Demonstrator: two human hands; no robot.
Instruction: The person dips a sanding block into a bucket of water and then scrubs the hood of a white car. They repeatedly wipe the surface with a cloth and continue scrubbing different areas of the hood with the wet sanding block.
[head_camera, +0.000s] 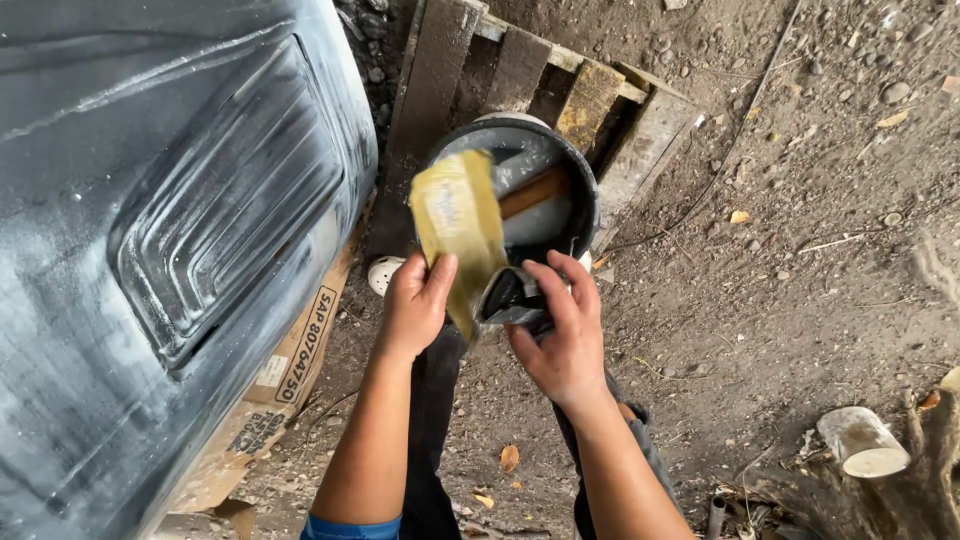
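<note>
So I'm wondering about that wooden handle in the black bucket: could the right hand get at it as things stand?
Probably yes, once freed. The wooden handle lies in the open black bucket, just beyond the right hand, nothing covering it. But that hand is gripping a dark folded piece.

One head camera looks steeply down, close over the hands (500, 310) and dirt ground (800, 250).

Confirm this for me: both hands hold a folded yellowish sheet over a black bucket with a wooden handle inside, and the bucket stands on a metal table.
Wrong on one count. The head view shows the black bucket standing on a wooden pallet on the dirt ground, not a metal table. The rest stands: left hand and right hand hold the yellowish sheet, and a wooden handle lies inside.
</note>
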